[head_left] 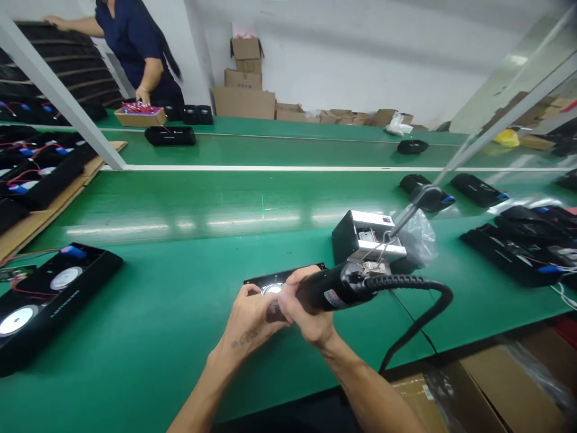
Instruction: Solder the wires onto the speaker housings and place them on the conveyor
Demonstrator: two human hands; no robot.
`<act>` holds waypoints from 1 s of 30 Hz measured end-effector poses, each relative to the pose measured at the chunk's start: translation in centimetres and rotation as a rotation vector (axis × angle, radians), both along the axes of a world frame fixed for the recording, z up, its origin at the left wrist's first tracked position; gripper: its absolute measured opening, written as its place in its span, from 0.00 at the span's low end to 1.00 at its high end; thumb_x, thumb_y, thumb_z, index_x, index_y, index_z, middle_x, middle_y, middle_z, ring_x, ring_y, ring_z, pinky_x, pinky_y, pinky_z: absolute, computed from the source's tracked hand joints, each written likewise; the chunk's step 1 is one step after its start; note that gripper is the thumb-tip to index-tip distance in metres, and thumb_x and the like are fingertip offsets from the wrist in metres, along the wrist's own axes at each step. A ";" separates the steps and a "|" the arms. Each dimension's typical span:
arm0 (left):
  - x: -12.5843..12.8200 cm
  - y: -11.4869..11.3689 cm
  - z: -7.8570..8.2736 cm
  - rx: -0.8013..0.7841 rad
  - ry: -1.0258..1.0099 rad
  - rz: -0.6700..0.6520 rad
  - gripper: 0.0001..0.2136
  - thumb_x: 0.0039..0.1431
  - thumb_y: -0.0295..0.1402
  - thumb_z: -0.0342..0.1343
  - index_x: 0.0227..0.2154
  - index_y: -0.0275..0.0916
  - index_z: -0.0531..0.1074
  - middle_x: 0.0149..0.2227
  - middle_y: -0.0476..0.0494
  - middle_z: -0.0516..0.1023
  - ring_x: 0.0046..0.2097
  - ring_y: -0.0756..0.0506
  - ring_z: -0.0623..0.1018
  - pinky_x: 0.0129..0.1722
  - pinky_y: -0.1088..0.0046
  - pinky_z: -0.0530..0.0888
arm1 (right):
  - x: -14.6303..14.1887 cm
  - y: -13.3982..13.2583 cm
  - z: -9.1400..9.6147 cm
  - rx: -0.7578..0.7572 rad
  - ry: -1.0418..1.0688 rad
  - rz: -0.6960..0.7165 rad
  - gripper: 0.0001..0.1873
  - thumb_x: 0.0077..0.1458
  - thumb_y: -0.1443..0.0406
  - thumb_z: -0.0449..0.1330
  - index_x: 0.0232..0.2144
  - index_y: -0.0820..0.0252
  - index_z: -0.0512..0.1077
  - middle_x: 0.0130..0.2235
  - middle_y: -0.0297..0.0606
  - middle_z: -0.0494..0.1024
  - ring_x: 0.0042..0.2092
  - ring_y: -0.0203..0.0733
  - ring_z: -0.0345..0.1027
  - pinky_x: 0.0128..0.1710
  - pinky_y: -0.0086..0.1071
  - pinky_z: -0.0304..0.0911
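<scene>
My right hand is wrapped around a black electric screwdriver, which lies nearly level with its cable end to the right. Its tip is hidden behind my fingers. My left hand is closed at the front edge of a black speaker housing, right beside the fingers of my right hand. A bright round speaker shows in the housing between my hands. Much of the housing is covered by both hands.
A screw feeder stands behind the screwdriver, with a clear plastic bag beside it. An open speaker housing with wires lies at left. More black housings lie at right. Across the green bench, a person touches a small carton.
</scene>
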State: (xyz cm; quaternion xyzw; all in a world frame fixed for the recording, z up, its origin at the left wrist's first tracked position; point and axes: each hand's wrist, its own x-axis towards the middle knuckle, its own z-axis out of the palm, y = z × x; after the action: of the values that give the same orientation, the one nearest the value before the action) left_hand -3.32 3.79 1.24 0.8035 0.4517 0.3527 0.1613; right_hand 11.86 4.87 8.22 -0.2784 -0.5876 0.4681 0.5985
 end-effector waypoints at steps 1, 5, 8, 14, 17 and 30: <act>-0.2 0.0 0.1 -0.051 0.004 -0.027 0.03 0.61 0.34 0.63 0.34 0.44 0.74 0.25 0.58 0.78 0.27 0.51 0.76 0.52 0.61 0.67 | -0.1 0.1 0.0 0.007 -0.003 -0.004 0.10 0.63 0.65 0.63 0.43 0.53 0.64 0.22 0.21 0.65 0.19 0.31 0.60 0.21 0.29 0.60; -1.2 0.0 1.3 -0.217 0.030 -0.118 0.08 0.60 0.37 0.66 0.40 0.46 0.75 0.32 0.54 0.82 0.37 0.46 0.80 0.56 0.58 0.70 | -0.3 0.3 0.1 0.041 0.039 0.025 0.10 0.63 0.68 0.62 0.43 0.52 0.64 0.24 0.22 0.66 0.20 0.30 0.60 0.21 0.27 0.60; -1.7 -0.1 2.3 -0.271 0.056 -0.094 0.12 0.56 0.40 0.69 0.40 0.46 0.75 0.37 0.52 0.82 0.44 0.42 0.80 0.50 0.62 0.75 | -0.2 0.5 0.5 0.030 0.122 0.083 0.10 0.65 0.69 0.60 0.44 0.51 0.63 0.23 0.20 0.64 0.20 0.29 0.59 0.22 0.26 0.59; -3.3 -0.3 2.4 -0.232 0.056 -0.081 0.19 0.59 0.41 0.67 0.52 0.47 0.72 0.46 0.46 0.82 0.48 0.42 0.80 0.48 0.61 0.79 | 0.9 0.6 0.9 0.005 0.233 0.104 0.11 0.65 0.68 0.61 0.44 0.51 0.64 0.23 0.19 0.63 0.20 0.27 0.56 0.22 0.25 0.57; -3.6 -0.4 2.5 -0.185 0.030 -0.070 0.25 0.59 0.42 0.68 0.58 0.48 0.70 0.50 0.44 0.80 0.49 0.42 0.81 0.50 0.60 0.80 | 1.6 0.4 1.5 0.003 0.268 0.111 0.11 0.65 0.67 0.61 0.44 0.50 0.63 0.23 0.18 0.63 0.19 0.28 0.56 0.22 0.25 0.57; 2.1 3.5 5.1 0.231 -0.009 -0.186 0.06 0.68 0.32 0.58 0.42 0.47 0.80 0.49 0.45 0.79 0.52 0.44 0.77 0.48 0.64 0.80 | 14.0 -1.0 2.4 0.087 0.320 -0.588 0.14 0.54 0.68 0.65 0.41 0.52 0.67 0.18 0.18 0.61 0.17 0.29 0.54 0.22 0.27 0.57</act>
State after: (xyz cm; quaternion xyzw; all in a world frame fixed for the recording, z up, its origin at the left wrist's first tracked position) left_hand -1.20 7.29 6.34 0.8535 0.3311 0.3893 0.1018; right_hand 25.90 3.83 10.61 -0.3334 -0.4001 0.2877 0.8038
